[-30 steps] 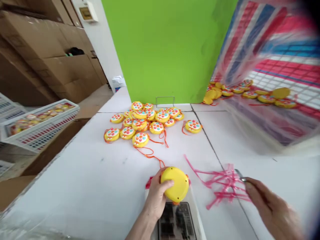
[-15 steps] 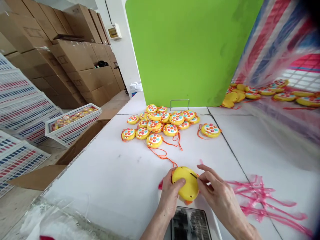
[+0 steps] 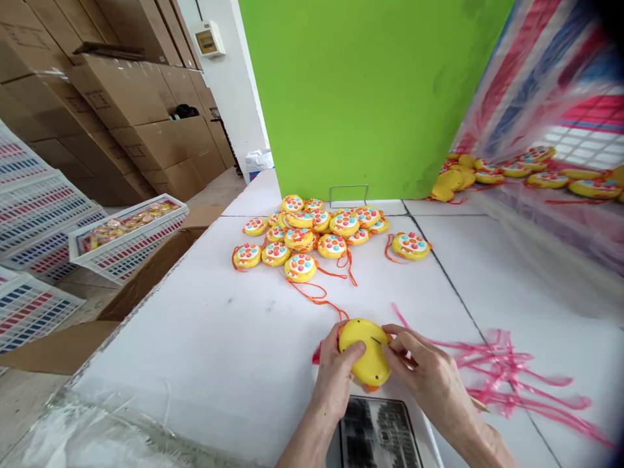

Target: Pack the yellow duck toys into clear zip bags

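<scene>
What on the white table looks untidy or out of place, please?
The pink strips lie in a loose tangle beside the right hand, looking messy. One yellow toy lies oddly apart, right of the toy pile.

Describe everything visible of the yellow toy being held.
The yellow toy looks plastic, smooth and rounded. Its back faces up, with dark holes, an orange piece at the near end and orange cord by the far edge. The left grip holds it above the table; the right grip holds a thin tool over it, contact unclear.
</scene>
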Demonstrator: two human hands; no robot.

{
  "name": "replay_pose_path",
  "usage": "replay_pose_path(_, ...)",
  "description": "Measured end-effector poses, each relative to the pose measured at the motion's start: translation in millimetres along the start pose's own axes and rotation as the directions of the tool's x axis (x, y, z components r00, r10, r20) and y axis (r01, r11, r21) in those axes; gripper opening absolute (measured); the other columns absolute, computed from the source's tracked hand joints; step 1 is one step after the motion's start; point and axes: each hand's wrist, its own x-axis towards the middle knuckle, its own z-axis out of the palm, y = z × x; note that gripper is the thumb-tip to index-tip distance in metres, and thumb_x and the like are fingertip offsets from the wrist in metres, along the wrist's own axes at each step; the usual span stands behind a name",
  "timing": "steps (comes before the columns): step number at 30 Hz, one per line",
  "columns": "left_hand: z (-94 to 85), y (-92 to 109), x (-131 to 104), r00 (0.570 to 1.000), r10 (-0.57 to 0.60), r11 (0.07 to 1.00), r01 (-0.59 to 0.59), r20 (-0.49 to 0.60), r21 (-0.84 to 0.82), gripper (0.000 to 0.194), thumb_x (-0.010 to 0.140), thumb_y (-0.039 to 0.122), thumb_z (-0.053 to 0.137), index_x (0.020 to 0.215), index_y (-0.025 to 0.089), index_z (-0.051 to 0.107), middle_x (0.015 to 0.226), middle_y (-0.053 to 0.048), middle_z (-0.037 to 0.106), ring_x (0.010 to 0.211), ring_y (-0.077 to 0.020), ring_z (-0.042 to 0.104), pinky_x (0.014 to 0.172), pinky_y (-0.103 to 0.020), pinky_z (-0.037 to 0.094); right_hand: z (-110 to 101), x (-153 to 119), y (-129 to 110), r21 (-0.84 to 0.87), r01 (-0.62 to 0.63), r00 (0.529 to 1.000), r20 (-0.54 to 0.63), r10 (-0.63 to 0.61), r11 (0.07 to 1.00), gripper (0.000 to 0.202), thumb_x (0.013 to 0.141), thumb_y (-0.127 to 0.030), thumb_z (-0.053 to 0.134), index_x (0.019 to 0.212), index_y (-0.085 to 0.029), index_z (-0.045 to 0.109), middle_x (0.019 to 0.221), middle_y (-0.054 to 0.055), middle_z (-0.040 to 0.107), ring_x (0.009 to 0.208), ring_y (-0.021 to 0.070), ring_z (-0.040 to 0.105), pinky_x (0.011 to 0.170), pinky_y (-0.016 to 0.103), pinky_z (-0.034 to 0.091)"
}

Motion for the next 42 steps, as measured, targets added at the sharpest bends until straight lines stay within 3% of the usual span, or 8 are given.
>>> replay_pose_path(18,1.7,3,-2,1.0,-0.008,1.0,0.007,0.014,0.027,0.032,0.074,0.02,0.066,0.104,0.016,0.058,0.09,-0.004,0.06,0.078,-0.0149,0.056,0.066,-0.023,0.048,-4,-1,-1,-0.123,0.06,0.998,-0.016,-0.062,0.991,0.02,0.091,-0.03,0.044,0.072,-0.024,0.043,0.103,0.0,0.067,0.07,0.0135,0.064,0.058,0.025,0.047)
replay_pose_path(24,-1.0,0,-1,0.999,0.006,0.996,-0.003,-0.031,0.093,0.035,0.073,0.023,0.068,0.106,0.017,0.059,0.092,-0.005,0.061,0.08,-0.0167,0.057,0.068,-0.023,0.049,-4,-1,-1,-0.118,0.049,0.998,-0.03,-0.053,0.992,0.016,0.092,-0.03,0.044,0.078,-0.024,0.048,0.096,-0.001,0.067,0.067,0.0121,0.064,0.057,0.023,0.046)
replay_pose_path(27,-1.3,0,-2,0.999,-0.016,0.996,0.018,-0.029,0.084,0.037,0.073,0.025,0.068,0.108,0.017,0.059,0.094,-0.006,0.061,0.08,-0.017,0.058,0.067,-0.024,0.05,-3,-3,-1,-0.104,0.062,0.998,-0.026,-0.065,0.993,0.019,0.091,-0.03,0.044,0.074,-0.023,0.047,0.103,0.0,0.066,0.066,0.0105,0.062,0.058,0.023,0.047)
replay_pose_path(33,2.3,4,-4,0.999,-0.001,0.989,0.006,-0.035,0.146,0.038,0.069,0.029,0.071,0.105,0.018,0.062,0.092,-0.006,0.064,0.081,-0.019,0.061,0.067,-0.024,0.051,-2,-4,2,-0.091,0.0,0.996,-0.087,-0.008,0.996,0.02,0.089,-0.032,0.047,0.071,-0.023,0.049,0.095,0.0,0.068,0.062,0.0108,0.062,0.055,0.021,0.047)
replay_pose_path(39,4.7,5,-5,0.997,-0.011,0.983,0.024,-0.077,0.18,0.043,0.066,0.033,0.073,0.105,0.019,0.062,0.089,-0.005,0.065,0.076,-0.0187,0.062,0.066,-0.026,0.052,7,2,-11,-0.107,-0.002,0.993,-0.119,-0.011,0.994,0.02,0.088,-0.032,0.046,0.071,-0.023,0.049,0.099,0.0,0.069,0.061,0.0107,0.064,0.055,0.021,0.048)
replay_pose_path(42,4.7,5,-6,0.997,-0.005,0.984,0.017,-0.073,0.175,0.042,0.065,0.033,0.074,0.103,0.018,0.063,0.088,-0.006,0.066,0.079,-0.0211,0.062,0.069,-0.028,0.052,-1,5,0,-0.114,-0.012,0.99,-0.141,-0.004,0.993,0.021,0.088,-0.034,0.046,0.071,-0.023,0.051,0.091,0.001,0.07,0.062,0.0128,0.065,0.058,0.023,0.05)
